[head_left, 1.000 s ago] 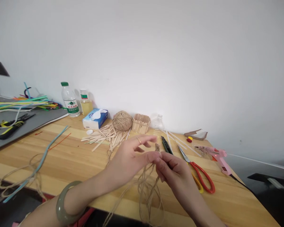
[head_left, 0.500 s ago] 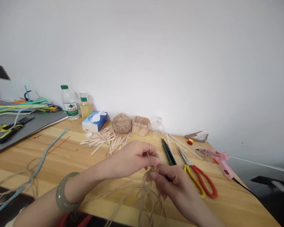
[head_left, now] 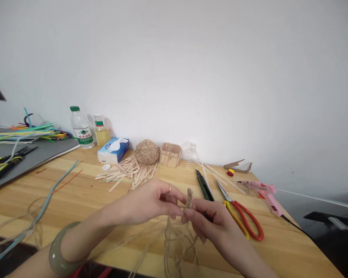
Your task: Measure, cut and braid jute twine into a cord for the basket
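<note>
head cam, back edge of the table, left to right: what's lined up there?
Water bottle → small bottle of yellow liquid → tissue pack → twine ball → popsicle-stick basket → cardboard scrap → pink glue gun.

A plain white wall (head_left: pixel 208 69) is filling the far side of the scene, lying in soft, even light. A light wooden table (head_left: pixel 84 193) is stretching from left to right beneath it, and a grey surface (head_left: pixel 31 156) is sitting at its far left.
</note>
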Available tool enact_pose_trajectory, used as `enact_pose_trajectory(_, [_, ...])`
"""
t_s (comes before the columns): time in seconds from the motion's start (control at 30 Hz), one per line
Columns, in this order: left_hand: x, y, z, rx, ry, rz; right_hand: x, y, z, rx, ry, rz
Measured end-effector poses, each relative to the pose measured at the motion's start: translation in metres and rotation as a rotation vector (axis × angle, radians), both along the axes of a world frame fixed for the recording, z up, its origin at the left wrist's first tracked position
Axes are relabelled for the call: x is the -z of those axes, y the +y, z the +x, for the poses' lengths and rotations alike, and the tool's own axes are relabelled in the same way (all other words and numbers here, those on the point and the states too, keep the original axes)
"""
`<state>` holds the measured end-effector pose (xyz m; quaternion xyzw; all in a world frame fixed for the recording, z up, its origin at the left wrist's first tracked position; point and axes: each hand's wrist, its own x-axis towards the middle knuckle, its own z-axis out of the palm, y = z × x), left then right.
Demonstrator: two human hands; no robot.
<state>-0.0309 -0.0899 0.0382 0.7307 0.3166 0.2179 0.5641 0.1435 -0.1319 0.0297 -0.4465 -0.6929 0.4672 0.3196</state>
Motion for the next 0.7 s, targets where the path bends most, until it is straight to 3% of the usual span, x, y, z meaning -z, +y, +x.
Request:
enact_pose_trajectory(0.13, [-0.001,-0.003,0.0,-0.111,0.081,0.173,-0.002,0.001,0.001,-0.022,0.016,-0.066])
enact_pose_trajectory(0.43, [0.003,-0.006,0.004,-0.157,-0.042,-0.011,-0.005,0.007,0.006,0.011,-0.025,-0.109])
enact_pose_trajectory(0.7, [0.005,-0.007,0.011,-0.293,-0.055,0.054,-0.001,0.008,0.005,0.065,-0.254,0.054])
